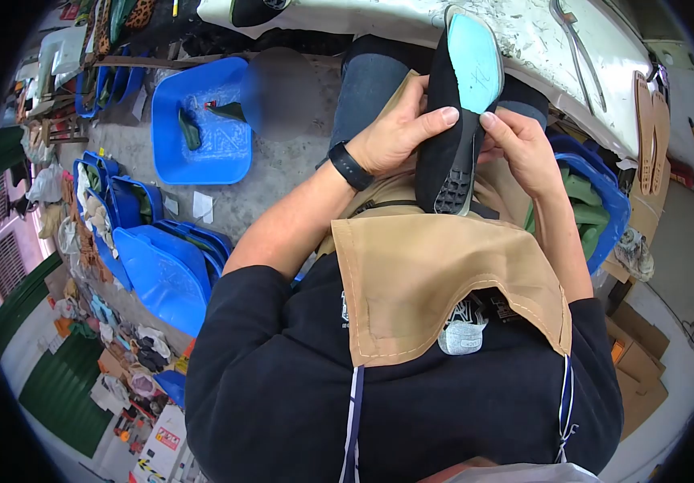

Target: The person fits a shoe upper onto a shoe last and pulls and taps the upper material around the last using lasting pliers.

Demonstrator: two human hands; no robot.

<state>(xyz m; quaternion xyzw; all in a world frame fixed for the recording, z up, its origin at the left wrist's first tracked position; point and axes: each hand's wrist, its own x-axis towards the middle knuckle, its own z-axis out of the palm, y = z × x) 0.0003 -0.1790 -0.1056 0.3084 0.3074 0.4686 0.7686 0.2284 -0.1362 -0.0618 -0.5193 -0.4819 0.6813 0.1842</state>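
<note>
- The black shoe (468, 125) is held sole-up in front of the person, above the lap, its toe pointing toward the workbench (540, 36) and its heel nearest the body.
- A light blue patch (476, 68) covers the front of the sole (a few dark marks are scrawled on it), while the heel has raised dark blocks.
- The left hand (399, 133) grips the shoe's left side, thumb laid across the edge and fingers curled behind it (their tips are hidden).
- The right hand (524, 149) pinches the opposite edge near the waist of the sole, thumb tip by the patch and fingers bent underneath, partly out of sight.
- A dark wristband (351, 167) circles the left wrist, and a tan apron (411, 290) lies over the black shirt (307, 386).
- On the bench lies a long-handled metal tool (582, 58).
- Beside the right forearm stands a blue bin (618, 211) holding green pieces (588, 211).
- A blue tub (202, 171) with two dark green pieces (191, 129) sits on the floor at left, near other blue tubs (158, 270).
</note>
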